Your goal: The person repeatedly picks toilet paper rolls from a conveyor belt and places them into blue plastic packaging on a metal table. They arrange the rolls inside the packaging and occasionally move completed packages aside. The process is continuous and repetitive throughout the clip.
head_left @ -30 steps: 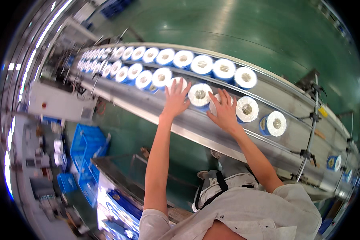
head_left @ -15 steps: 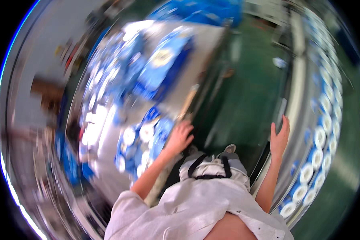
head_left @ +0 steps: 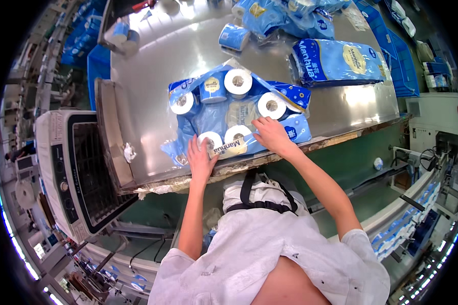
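Head view: we are looking down at a metal worktop (head_left: 143, 114), where an open blue plastic bag (head_left: 207, 119) is lying close to the ragged front edge (head_left: 351, 133).
Rolls: at least six paper rolls (head_left: 238, 82) are sitting in or under the bag's film; most are showing their round ends, while one is showing its labelled side.
Left hand: our left hand (head_left: 202, 161) is spreading its fingers over the bag's near left part, thumb apart, beside a roll; we are not seeing it closing around anything.
Right hand: our right hand (head_left: 273, 136) is bending its fingers slightly over the near right part, between two rolls; whether it is pinching film, we cannot tell.
Far side: a filled pack (head_left: 338, 62) is lying to the right, and a loose roll (head_left: 234, 37) is resting beside a heap of blue packs (head_left: 285, 19).
Film risk: if either hand were pulling unevenly, the thin film could be tearing or bunching between rolls.
Edge risk: because the bag is lying so near the front, a hard tug could be sending a roll over, or the rough edge could be snagging the film.
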